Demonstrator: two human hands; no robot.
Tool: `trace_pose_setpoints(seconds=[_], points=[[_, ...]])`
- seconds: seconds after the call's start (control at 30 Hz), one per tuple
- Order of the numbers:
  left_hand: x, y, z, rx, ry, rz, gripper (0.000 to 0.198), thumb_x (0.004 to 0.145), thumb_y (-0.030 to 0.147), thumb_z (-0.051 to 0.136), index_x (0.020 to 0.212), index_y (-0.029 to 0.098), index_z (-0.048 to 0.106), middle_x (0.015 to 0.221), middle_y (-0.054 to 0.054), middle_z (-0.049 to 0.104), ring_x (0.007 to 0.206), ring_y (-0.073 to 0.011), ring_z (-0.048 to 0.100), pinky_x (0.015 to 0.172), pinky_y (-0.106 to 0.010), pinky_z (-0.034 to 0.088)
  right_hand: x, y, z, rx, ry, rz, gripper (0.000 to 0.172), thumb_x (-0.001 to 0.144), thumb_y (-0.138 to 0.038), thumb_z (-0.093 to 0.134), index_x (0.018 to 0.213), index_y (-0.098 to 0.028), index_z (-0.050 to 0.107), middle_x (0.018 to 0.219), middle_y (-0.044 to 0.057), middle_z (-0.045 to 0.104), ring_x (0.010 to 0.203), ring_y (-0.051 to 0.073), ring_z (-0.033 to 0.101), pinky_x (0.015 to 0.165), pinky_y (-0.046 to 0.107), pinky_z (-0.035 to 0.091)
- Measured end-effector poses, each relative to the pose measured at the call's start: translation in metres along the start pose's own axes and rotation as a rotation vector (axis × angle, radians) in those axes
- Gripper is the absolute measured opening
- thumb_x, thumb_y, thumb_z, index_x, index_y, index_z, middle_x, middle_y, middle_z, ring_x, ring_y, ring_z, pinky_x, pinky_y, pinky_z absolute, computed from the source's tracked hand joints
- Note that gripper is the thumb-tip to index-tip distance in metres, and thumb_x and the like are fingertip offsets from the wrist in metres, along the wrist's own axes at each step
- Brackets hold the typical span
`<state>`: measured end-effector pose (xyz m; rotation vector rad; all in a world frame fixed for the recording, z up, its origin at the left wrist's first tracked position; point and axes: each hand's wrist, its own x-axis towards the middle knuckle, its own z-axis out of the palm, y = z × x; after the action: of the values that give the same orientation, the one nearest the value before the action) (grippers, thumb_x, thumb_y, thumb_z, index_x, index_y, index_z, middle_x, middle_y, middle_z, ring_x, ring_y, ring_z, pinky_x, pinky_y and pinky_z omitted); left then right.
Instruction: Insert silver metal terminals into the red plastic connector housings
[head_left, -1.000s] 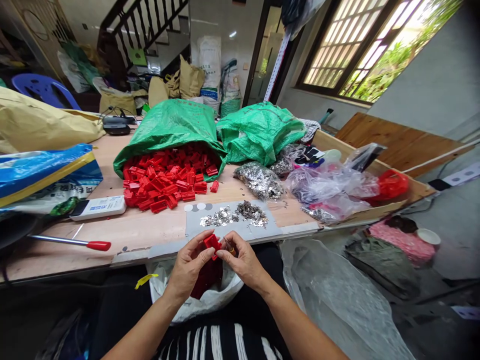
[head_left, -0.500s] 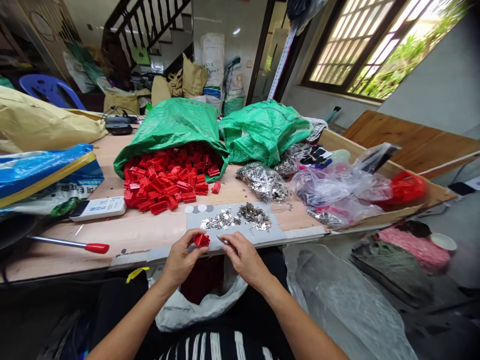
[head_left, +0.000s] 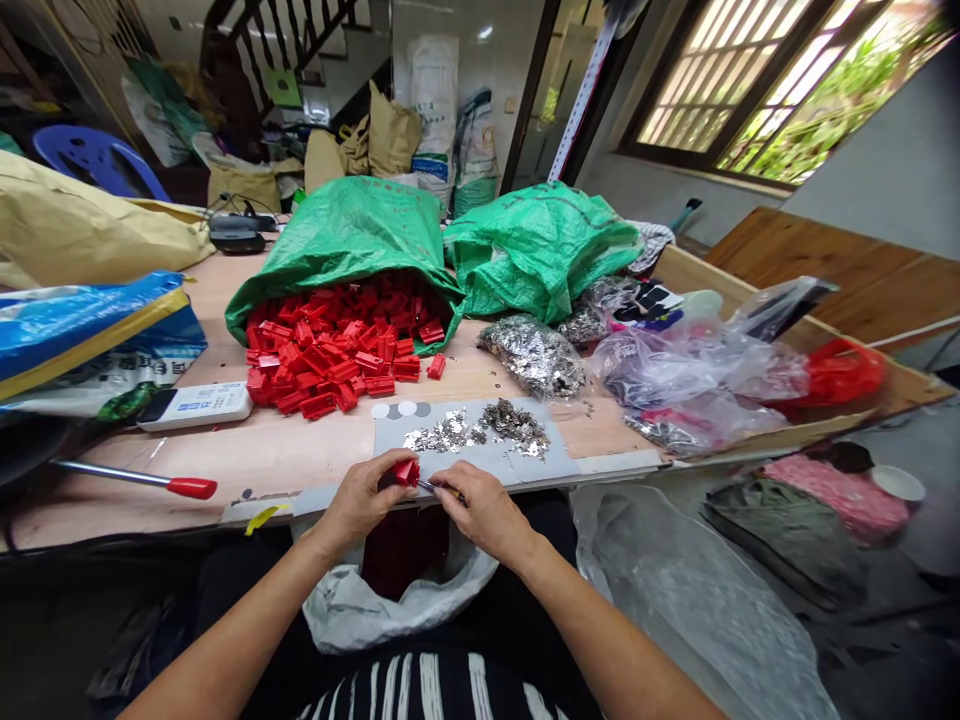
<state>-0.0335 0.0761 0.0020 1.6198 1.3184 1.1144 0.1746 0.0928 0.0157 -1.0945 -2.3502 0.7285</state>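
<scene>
Between the fingers of my left hand point(head_left: 367, 497) is a small red plastic part point(head_left: 406, 472), held over the table's front edge. My right hand point(head_left: 484, 508) is closed around a thin tool with a metal tip point(head_left: 426, 485), perhaps tweezers; its tip meets the red part or lies right beside it. Beyond my hands, two heaps of small metal pieces point(head_left: 448, 432) lie on a grey sheet point(head_left: 386, 440). A pile of similar red parts point(head_left: 322, 365) spills from a green woven bag point(head_left: 352, 225). Below my hands an open white sack point(head_left: 345, 610) contains something dark red.
A clear bag of metal pieces point(head_left: 534, 355) and a second green bag point(head_left: 536, 245) stand behind the heaps. Left are a white box-shaped device point(head_left: 199, 404) and a red-tipped lever point(head_left: 191, 487). Plastic bags fill a wooden tray point(head_left: 772, 440) at right.
My right hand has turned, and more of the thin tool shows, its tip now against or beside the red part. The red part has been turned in my left fingers. The view has shifted slightly.
</scene>
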Motion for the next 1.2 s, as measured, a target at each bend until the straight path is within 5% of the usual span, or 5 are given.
trace_pose_setpoints(seconds=[0.17, 0.83, 1.2], points=[[0.002, -0.003, 0.000, -0.007, -0.001, 0.016, 0.040, 0.067, 0.023, 0.074, 0.107, 0.029, 0.071, 0.106, -0.002, 0.074, 0.101, -0.0240, 0.065, 0.094, -0.037, 0.045, -0.001, 0.002, 0.002, 0.011, 0.002, -0.005, 0.020, 0.089, -0.013, 0.053, 0.102, -0.020, 0.066, 0.091, 0.005, 0.063, 0.086, 0.016, 0.060, 0.080, 0.028, 0.048], [0.002, -0.005, 0.001, -0.009, -0.015, -0.035, 0.030, 0.067, 0.030, 0.075, 0.097, 0.026, 0.073, 0.093, -0.003, 0.075, 0.086, -0.0229, 0.066, 0.084, -0.033, 0.048, 0.003, -0.015, 0.013, -0.114, -0.010, 0.112, 0.018, 0.089, -0.011, 0.051, 0.096, -0.019, 0.065, 0.094, 0.007, 0.062, 0.086, 0.019, 0.062, 0.079, 0.028, 0.049], [0.002, -0.006, -0.009, -0.043, -0.146, -0.024, 0.032, 0.073, 0.028, 0.072, 0.104, 0.024, 0.068, 0.095, -0.003, 0.073, 0.090, -0.0207, 0.065, 0.084, -0.030, 0.048, 0.007, -0.010, 0.000, 0.088, -0.005, 0.096, 0.009, 0.085, -0.011, 0.057, 0.088, -0.018, 0.062, 0.083, 0.002, 0.064, 0.079, 0.015, 0.058, 0.071, 0.026, 0.042]])
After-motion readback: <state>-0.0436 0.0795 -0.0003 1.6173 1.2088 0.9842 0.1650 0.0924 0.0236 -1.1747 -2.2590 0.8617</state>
